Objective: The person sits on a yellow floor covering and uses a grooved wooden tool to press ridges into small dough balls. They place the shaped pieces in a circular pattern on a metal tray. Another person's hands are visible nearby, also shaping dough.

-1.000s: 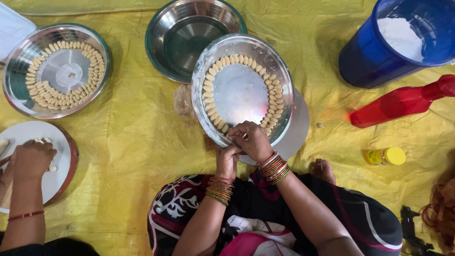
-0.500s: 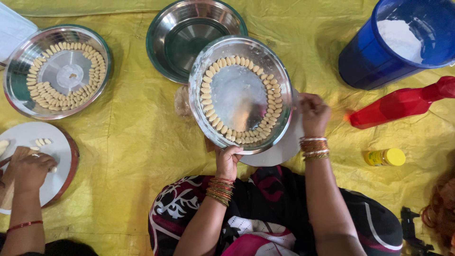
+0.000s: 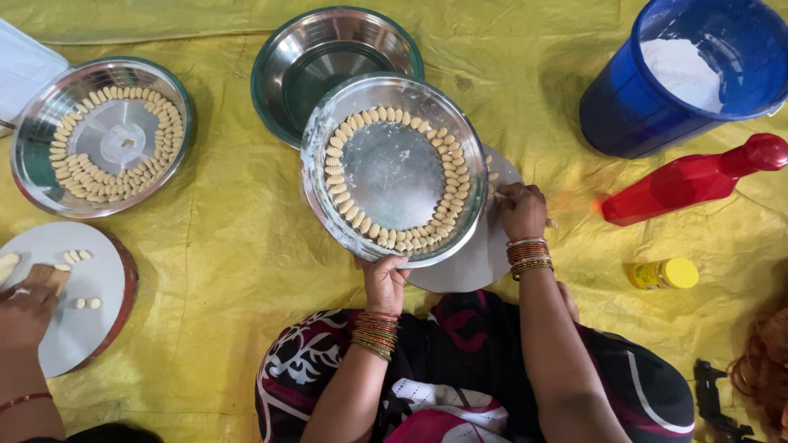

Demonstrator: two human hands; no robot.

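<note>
Yellow floor sheet (image 3: 222, 246): left hand (image 3: 384, 279) fingers grip steel plate (image 3: 394, 168) rim at 6 o'clock, right hand (image 3: 522, 210) fingers pinch dough piece (image 3: 497, 195) at 3 o'clock; best keep plate level, ring intact.

Steel plate (image 3: 394, 168) gripped by left hand (image 3: 384, 279): polished, shiny metal. Floor sheet (image 3: 222, 254): crinkled glossy yellow plastic. Bucket (image 3: 689, 74) and red bottle (image 3: 689, 180): smooth plastic.
</note>
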